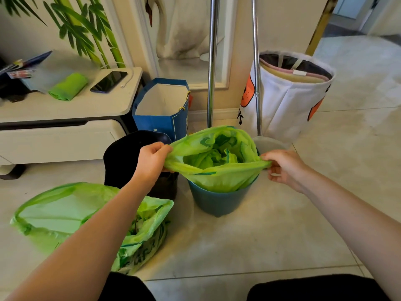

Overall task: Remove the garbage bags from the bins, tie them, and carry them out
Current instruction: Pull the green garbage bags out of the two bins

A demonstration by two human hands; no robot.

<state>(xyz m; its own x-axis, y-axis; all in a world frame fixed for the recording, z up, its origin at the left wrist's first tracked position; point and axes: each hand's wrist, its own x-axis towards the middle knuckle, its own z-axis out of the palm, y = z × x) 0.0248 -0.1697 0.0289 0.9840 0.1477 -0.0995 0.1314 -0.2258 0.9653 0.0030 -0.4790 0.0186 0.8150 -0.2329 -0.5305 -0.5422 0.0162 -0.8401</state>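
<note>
Two bare hands hold a green garbage bag by opposite edges of its rim, the left hand and right hand each pinching the plastic; the bag sits partly inside a blue bin on the floor; another green bag lies at left beside a black bin

I see thin, crinkled green plastic film in the garbage bag, slightly translucent with a soft sheen, sitting in a smooth matt teal plastic bin. The second green bag on the floor is the same filmy plastic. The floor tiles look polished and glossy, like stone. Two poles read as shiny metal. The blue gift bag looks like smooth paper, the white basket like matt cloth.
</note>
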